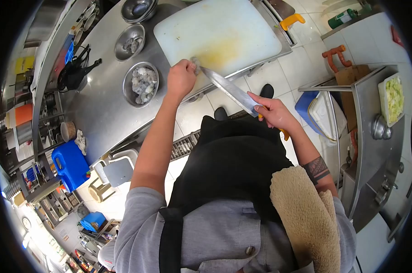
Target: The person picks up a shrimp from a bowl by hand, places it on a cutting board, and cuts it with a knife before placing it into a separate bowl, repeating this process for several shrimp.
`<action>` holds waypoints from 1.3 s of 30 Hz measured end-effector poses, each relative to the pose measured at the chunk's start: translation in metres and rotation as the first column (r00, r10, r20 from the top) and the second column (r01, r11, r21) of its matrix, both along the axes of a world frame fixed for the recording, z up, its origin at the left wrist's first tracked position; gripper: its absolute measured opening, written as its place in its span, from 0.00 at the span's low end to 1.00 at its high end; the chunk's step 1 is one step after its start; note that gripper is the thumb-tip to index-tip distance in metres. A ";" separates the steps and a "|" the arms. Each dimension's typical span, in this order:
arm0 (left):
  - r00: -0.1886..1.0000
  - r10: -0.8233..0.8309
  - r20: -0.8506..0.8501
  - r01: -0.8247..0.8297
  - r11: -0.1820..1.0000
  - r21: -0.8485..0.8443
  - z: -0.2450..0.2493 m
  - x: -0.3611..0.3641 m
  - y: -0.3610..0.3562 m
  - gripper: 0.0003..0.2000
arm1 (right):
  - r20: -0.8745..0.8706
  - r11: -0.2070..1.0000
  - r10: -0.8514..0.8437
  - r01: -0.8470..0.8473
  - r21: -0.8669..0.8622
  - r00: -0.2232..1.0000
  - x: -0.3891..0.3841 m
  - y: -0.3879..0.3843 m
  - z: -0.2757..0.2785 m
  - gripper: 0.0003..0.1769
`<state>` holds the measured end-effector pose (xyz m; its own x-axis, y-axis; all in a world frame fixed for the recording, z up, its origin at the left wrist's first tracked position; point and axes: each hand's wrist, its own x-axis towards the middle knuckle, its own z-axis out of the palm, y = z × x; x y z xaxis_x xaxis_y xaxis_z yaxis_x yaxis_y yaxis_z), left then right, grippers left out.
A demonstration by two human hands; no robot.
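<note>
My right hand [274,111] grips a large knife [228,88] by its yellow handle, the blade pointing up and left toward the board's near edge. At the tip of the blade, my left hand [181,77] pinches a small greyish piece [195,65], which looks like a shrimp, over the corner of the white cutting board [242,27]. A yellowish wet stain lies on the board. To the left of my left hand stands a steel bowl [126,93] with several grey, peeled-looking shrimp [143,84]. A smaller bowl [119,48] beyond it holds a few darker pieces.
Stacked steel bowls [135,9] stand at the back of the steel table [96,104]. A blue jug [71,166] is at the table's left end. Another yellow handle [291,21] shows past the board. On the right are a cooler [313,111] and a tray of chopped greens [392,100].
</note>
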<state>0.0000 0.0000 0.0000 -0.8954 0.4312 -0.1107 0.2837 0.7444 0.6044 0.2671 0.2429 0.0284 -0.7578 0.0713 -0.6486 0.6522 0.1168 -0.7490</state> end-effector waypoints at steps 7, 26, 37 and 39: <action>0.999 0.014 0.040 -0.018 0.996 0.084 0.001 0.000 -0.004 0.11 | -0.045 0.997 0.036 -0.033 0.069 0.998 0.001 -0.002 0.011 0.31; 0.767 -0.292 -0.571 0.357 0.934 0.002 0.134 0.006 -0.083 0.03 | -0.021 0.981 0.091 -0.086 0.172 0.996 -0.014 -0.004 0.016 0.31; 0.907 -0.037 -0.419 0.407 0.323 0.854 0.278 0.146 -0.461 0.08 | -0.018 0.950 0.253 -0.245 0.191 0.967 -0.047 0.016 0.010 0.33; 0.881 0.301 -0.364 0.376 0.018 0.926 0.205 0.187 -0.538 0.07 | -0.023 0.944 0.274 -0.264 0.198 0.961 -0.055 0.021 0.012 0.32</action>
